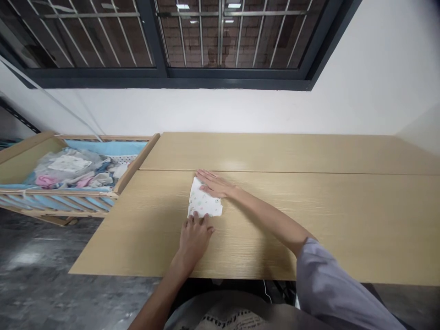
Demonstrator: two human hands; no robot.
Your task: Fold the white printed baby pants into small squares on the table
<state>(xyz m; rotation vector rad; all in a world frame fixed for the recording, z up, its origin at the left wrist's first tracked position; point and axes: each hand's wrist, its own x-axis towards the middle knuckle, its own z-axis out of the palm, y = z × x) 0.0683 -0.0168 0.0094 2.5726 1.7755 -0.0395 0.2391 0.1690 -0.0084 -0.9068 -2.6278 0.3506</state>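
Note:
A small white cloth [202,201] with a light green and brown pattern lies flat on the wooden table [137,229]. My right hand [213,183] rests on its upper right part, palm down with the fingers stretched toward the left. At the cloth's lower edge is my left hand [196,231], its fingertips touching the edge and its fingers slightly apart. Neither hand grips anything that I can see.
Left of the table stands a wooden crib [132,167] with a blue lining, holding a pile of clothes and a plastic bag [68,162]. A seam runs across the tabletop. Behind it are a white wall [206,110] and a barred, dark-framed window [220,79].

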